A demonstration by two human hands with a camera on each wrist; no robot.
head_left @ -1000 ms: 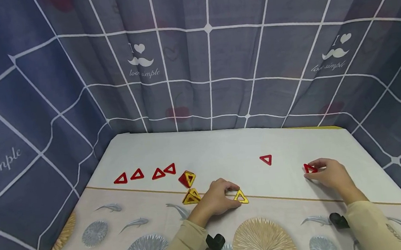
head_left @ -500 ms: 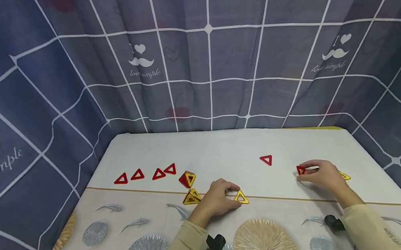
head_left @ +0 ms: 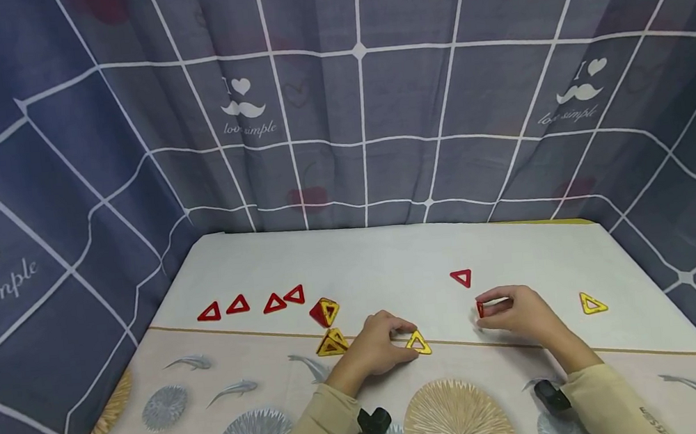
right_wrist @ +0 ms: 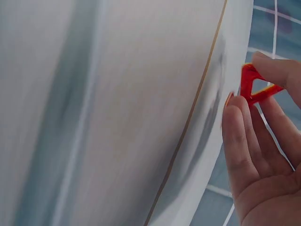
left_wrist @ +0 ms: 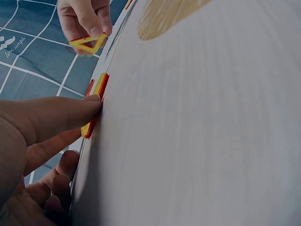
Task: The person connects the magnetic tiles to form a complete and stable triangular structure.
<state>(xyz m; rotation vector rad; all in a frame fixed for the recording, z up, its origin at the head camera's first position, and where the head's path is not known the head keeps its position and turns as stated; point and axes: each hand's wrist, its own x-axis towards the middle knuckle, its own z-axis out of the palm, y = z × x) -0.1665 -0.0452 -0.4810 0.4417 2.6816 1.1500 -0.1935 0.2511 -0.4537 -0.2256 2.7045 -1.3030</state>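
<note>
My left hand rests low over the table and pinches a small yellow triangular frame by its sides. In the left wrist view that frame shows a red layer against its yellow one. Off the table, my right hand holds a triangular frame between thumb and fingers. Its face looks red in the right wrist view and yellow in the left wrist view. Behind the right hand lies a red triangle; to its right, a yellow triangle.
Several red triangles, among them one red triangle, lie in a loose row at the left. Nearer the left hand are a red and yellow triangular piece and yellow triangles. A grid-patterned curtain surrounds the table.
My right hand has moved left with its triangle, which has turned edge-on to the head view. The yellow triangle at the right has come into sight. The left hand stays put.
</note>
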